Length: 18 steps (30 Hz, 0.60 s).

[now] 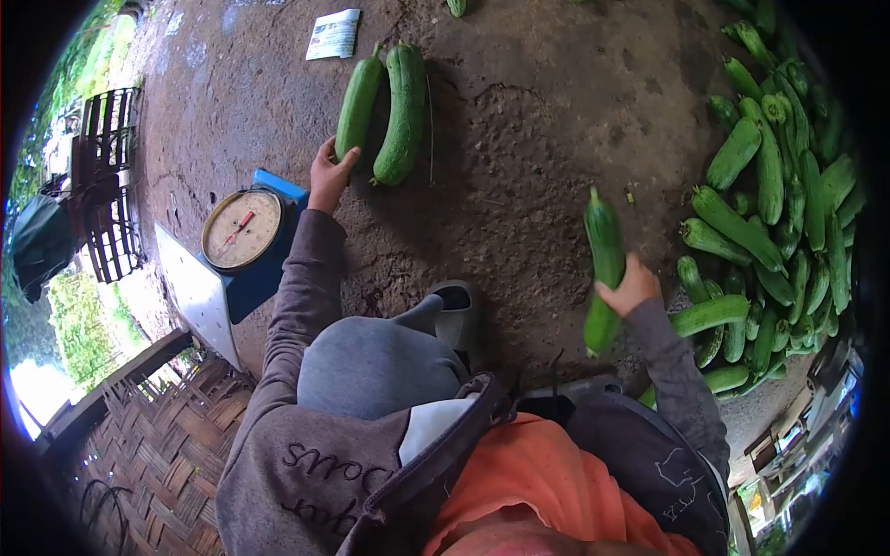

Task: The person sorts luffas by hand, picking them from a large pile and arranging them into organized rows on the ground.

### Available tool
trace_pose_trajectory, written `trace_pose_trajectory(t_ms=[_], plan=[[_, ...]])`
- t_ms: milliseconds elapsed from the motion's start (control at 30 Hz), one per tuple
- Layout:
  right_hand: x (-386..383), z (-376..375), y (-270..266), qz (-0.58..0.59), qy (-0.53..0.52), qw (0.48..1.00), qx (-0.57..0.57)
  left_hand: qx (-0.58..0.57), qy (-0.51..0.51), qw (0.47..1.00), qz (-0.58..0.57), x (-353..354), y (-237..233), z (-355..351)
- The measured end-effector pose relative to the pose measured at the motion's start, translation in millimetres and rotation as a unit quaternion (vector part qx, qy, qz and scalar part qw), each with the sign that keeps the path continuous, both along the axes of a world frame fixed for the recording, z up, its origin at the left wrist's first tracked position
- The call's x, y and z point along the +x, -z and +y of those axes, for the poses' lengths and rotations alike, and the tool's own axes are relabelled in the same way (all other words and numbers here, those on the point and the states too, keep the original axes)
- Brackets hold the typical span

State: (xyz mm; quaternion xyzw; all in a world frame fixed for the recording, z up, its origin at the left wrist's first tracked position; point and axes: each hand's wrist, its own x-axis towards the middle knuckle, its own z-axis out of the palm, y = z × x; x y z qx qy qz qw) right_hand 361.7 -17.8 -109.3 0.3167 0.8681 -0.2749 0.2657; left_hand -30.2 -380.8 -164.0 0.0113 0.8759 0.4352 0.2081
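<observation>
My left hand (334,171) is closed around the lower end of a long green sponge gourd (360,107) on the ground. A second, slightly curved sponge gourd (401,116) lies just to its right. On the other side, my right hand (632,285) grips another sponge gourd (603,241) around its lower half. This one points away from me and looks held above the ground, a little blurred at its near end.
A blue dial scale (243,232) with a white pan stands left of my left forearm. To the right spreads a large heap of sponge gourds (756,241). A small printed packet (333,34) lies ahead on the rough ground. Woven bamboo matting (176,454) is at lower left.
</observation>
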Motion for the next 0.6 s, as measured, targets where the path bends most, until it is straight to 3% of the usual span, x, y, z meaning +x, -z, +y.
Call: trace_pose_trajectory(t_ms=[100,167,233,367,600], plan=[[-60.2,-22.7,9.0,0.153,0.072,0.982,-0.088,0.040,-0.001,0.999,0.003,0.5,5.2,-0.1],[-124.4,-35.9,11.9,0.181,0.103,0.962,-0.175,0.059,-0.003,0.998,0.018,1.4,11.2,-0.1],[-186.1,-50.3,22.7,0.224,0.119,0.948,-0.192,0.034,-0.002,0.999,0.016,3.3,3.0,6.4],[-276.3,-73.5,46.5,0.142,0.132,0.975,-0.113,0.033,0.000,0.999,0.017,-0.9,13.5,-2.9],[-291.0,-90.4,27.6,0.113,0.152,0.979,-0.068,0.045,-0.019,0.999,0.007,3.6,11.5,1.0]])
